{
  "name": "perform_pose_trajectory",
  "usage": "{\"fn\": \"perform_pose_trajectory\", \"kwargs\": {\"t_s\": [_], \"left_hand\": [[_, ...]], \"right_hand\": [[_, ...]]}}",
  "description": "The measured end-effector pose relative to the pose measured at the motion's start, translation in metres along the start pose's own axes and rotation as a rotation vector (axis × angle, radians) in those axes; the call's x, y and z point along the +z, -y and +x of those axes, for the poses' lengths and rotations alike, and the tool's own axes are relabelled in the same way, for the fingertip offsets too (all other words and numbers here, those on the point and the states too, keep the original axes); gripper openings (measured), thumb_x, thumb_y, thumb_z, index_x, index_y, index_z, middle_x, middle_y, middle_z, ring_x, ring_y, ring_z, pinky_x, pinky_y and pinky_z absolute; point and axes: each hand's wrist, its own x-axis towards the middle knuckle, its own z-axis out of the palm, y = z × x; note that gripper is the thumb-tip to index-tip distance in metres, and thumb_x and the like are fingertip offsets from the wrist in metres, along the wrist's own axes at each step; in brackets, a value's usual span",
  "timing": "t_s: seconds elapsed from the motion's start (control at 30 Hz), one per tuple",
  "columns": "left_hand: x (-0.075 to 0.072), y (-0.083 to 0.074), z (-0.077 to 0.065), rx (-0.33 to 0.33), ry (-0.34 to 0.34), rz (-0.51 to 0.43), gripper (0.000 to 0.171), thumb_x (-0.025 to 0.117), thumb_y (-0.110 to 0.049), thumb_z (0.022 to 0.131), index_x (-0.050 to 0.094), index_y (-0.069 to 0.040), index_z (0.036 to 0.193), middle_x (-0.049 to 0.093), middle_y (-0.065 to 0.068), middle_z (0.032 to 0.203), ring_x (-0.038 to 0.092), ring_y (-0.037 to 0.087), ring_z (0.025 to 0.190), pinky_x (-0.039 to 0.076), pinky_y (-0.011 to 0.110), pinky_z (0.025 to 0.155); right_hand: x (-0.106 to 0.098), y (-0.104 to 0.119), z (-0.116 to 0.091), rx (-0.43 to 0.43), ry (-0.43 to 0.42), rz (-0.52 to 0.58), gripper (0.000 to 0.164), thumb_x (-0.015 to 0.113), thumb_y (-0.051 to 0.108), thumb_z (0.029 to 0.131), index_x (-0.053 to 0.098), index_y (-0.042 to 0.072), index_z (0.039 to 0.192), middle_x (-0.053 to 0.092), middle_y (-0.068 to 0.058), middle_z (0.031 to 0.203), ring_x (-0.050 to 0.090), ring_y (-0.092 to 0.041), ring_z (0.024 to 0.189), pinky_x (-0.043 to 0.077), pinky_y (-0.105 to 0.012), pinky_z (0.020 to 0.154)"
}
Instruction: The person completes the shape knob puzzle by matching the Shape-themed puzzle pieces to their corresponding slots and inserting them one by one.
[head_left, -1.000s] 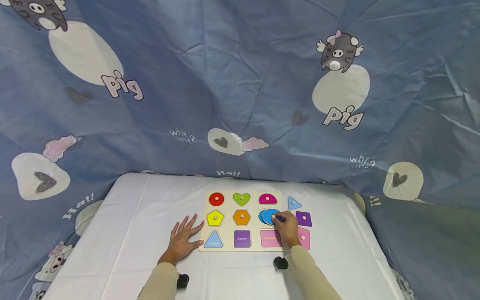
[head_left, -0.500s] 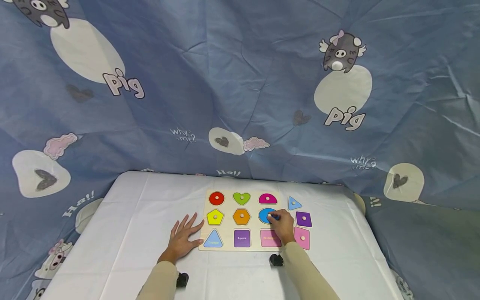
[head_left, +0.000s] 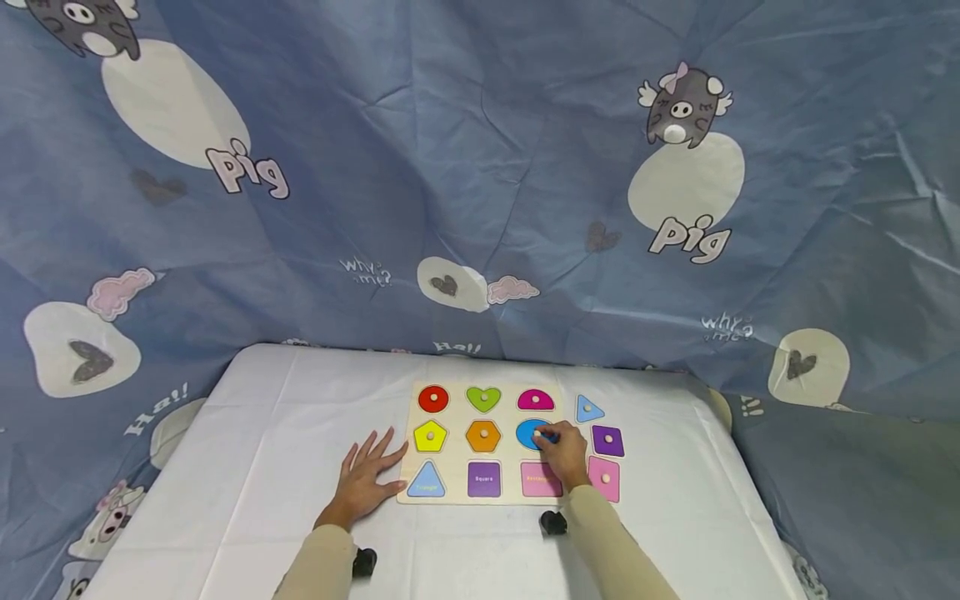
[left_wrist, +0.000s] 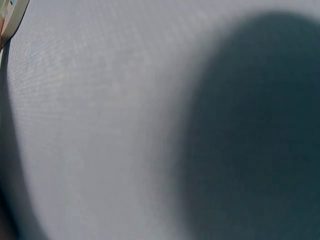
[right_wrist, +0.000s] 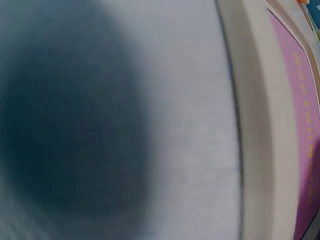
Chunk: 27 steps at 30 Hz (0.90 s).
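In the head view a wooden shape-puzzle board (head_left: 457,493) lies on the white table. My right hand (head_left: 567,452) pinches the knob of the blue oval piece (head_left: 527,435), which sits over the oval recess at the right of the middle row. The hand covers the oval's right part. With fingers spread, my left hand (head_left: 363,479) rests at the board's left edge, its thumb touching it. Bare recesses for a triangle (head_left: 427,481), a square (head_left: 484,480) and a rectangle (head_left: 536,479) form the front row. The right wrist view catches the pink rectangle recess (right_wrist: 295,75) up close.
Right of the board lie a light blue triangle piece (head_left: 587,409), a purple square piece (head_left: 608,441) and a pink rectangle piece (head_left: 609,478). Several pieces, including a red circle (head_left: 432,399) and orange hexagon (head_left: 483,436), sit in the board. A patterned blue cloth (head_left: 480,208) hangs behind the table.
The blue oval piece has shifted left and now covers its recess, where before it lay offset to the right. My right hand moved slightly left with it; my left hand stayed put.
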Motion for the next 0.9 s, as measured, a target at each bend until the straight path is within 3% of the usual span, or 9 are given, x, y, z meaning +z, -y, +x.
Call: {"fn": "perform_pose_trajectory", "kwargs": {"t_s": [0.17, 0.43, 0.63, 0.9], "left_hand": [[0.003, 0.001, -0.002, -0.001, 0.01, -0.01, 0.066, 0.075, -0.028, 0.079, 0.051, -0.017, 0.14, 0.027, 0.009, 0.157, 0.011, 0.035, 0.146, -0.001, 0.056, 0.115], [0.003, 0.001, -0.003, -0.008, 0.002, -0.005, 0.066, 0.076, -0.027, 0.079, 0.051, -0.017, 0.14, 0.028, 0.01, 0.157, 0.011, 0.036, 0.146, -0.001, 0.056, 0.115], [0.001, 0.001, -0.002, -0.014, 0.012, 0.009, 0.066, 0.075, -0.028, 0.08, 0.051, -0.017, 0.14, 0.027, 0.01, 0.157, 0.011, 0.036, 0.146, -0.001, 0.056, 0.115], [-0.001, -0.002, 0.001, -0.019, 0.023, 0.021, 0.068, 0.076, -0.028, 0.079, 0.05, -0.018, 0.141, 0.026, 0.009, 0.158, 0.01, 0.035, 0.146, -0.002, 0.055, 0.116]], "right_hand": [[-0.001, -0.004, 0.001, 0.035, 0.024, 0.09, 0.015, 0.078, 0.007, 0.079, 0.076, 0.003, 0.094, 0.064, -0.005, 0.083, 0.055, -0.017, 0.076, 0.046, -0.031, 0.07], [-0.011, -0.009, 0.011, 0.22, 0.051, 0.238, 0.022, 0.075, 0.008, 0.083, 0.072, 0.004, 0.104, 0.063, -0.008, 0.091, 0.052, -0.02, 0.084, 0.046, -0.026, 0.07], [-0.028, -0.021, 0.021, 0.184, -0.044, 0.221, 0.022, 0.073, 0.005, 0.083, 0.071, -0.002, 0.104, 0.062, -0.009, 0.086, 0.053, -0.018, 0.078, 0.045, -0.021, 0.062], [-0.054, -0.033, 0.039, 0.207, -0.119, 0.153, 0.027, 0.074, 0.007, 0.083, 0.07, -0.004, 0.107, 0.062, -0.014, 0.088, 0.056, -0.016, 0.073, 0.044, -0.019, 0.057]]}}
